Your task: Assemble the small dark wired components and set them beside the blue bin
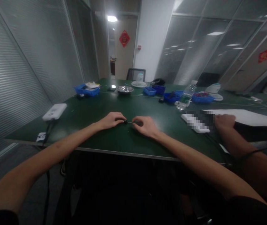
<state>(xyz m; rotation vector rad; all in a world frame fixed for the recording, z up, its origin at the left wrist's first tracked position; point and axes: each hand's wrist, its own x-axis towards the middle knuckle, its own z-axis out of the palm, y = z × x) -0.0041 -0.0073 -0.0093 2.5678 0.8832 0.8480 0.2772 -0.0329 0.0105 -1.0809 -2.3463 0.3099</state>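
Note:
Over the green table [114, 142], my left hand [112, 120] is closed, pinching a small black part [125, 121] between thumb and fingertips. My right hand [148, 127] is wrapped round the dark handle of a screwdriver [138, 123]. Its thin metal shaft points left and reaches the black part, or very close to it; contact is too small to make out. The two hands are a short gap apart, low over the tabletop. What the black part is cannot be told at this size, and my left fingers hide some of it.
Farther back stand a blue tray [90, 91], a metal bowl [125, 91] and more blue trays [150, 91]. A water bottle [186, 97] is at right. A white device [55, 111] with a cable lies left. Another person's hand [224, 121] is near a white power-bank-like box [195, 123].

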